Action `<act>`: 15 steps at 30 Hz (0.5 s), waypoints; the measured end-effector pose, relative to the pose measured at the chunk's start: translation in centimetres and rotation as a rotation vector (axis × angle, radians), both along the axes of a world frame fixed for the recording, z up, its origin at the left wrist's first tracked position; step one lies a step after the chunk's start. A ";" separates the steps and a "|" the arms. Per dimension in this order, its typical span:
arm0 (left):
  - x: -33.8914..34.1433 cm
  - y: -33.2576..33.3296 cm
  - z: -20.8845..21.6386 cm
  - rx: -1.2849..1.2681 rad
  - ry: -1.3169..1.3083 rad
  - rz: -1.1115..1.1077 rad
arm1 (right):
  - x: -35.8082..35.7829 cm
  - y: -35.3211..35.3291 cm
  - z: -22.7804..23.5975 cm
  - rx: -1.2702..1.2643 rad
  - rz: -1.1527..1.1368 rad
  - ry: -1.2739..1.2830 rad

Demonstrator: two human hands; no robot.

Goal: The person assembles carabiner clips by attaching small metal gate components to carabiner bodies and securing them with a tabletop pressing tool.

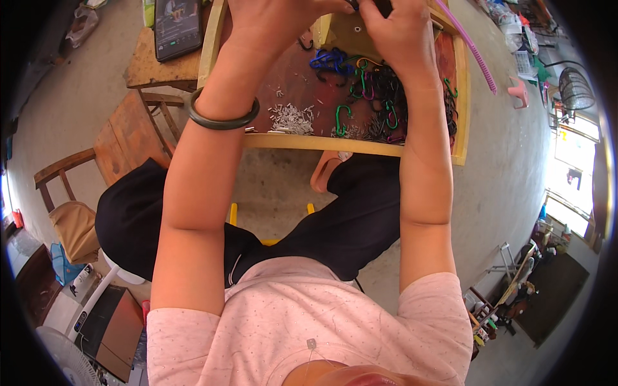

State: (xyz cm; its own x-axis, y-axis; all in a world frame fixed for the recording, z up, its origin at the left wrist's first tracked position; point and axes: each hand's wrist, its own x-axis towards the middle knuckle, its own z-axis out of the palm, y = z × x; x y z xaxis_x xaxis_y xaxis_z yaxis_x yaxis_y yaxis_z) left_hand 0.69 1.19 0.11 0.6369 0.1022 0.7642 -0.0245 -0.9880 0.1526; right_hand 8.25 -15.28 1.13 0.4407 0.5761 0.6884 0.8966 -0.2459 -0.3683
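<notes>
Both hands are raised over the wooden-rimmed work tray (322, 143), partly cut off by the top edge of the view. My left hand (277, 22) stretches its fingers toward my right hand (400, 29), and a small dark piece (353, 4) shows between them. Their fingertips look closed around it, but I cannot make out its kind. Below the hands lie blue carabiners (331, 61), a green carabiner (343, 119) and a heap of black carabiners (385, 90). A pile of small silver pins (291, 119) sits near the tray's front edge.
A phone (178, 29) rests on a small wooden table (158, 64) at the left, beside a wooden chair (132, 132). A pink coiled hose (473, 48) hangs along the tray's right side. A pink plastic stool (519, 92) stands farther right.
</notes>
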 end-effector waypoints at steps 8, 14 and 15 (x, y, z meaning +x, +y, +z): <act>-0.2 0.1 0.1 -0.026 -0.056 -0.042 | -0.4 0.5 1.3 0.013 -0.118 0.325; -0.2 -0.1 0.4 -0.066 -0.004 -0.052 | 0.6 0.0 1.8 -0.020 -0.037 0.459; -0.3 -0.1 0.5 -0.061 -0.004 -0.050 | 0.5 0.1 1.8 -0.016 -0.033 0.458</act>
State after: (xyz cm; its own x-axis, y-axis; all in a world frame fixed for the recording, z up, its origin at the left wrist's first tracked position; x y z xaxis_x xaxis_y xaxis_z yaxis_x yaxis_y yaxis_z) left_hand 0.40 1.13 0.62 0.6395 0.1173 0.7597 -0.0740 -0.9743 0.2128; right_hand 8.79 -15.21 2.94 0.7159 0.5657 0.4092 0.6336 -0.2803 -0.7211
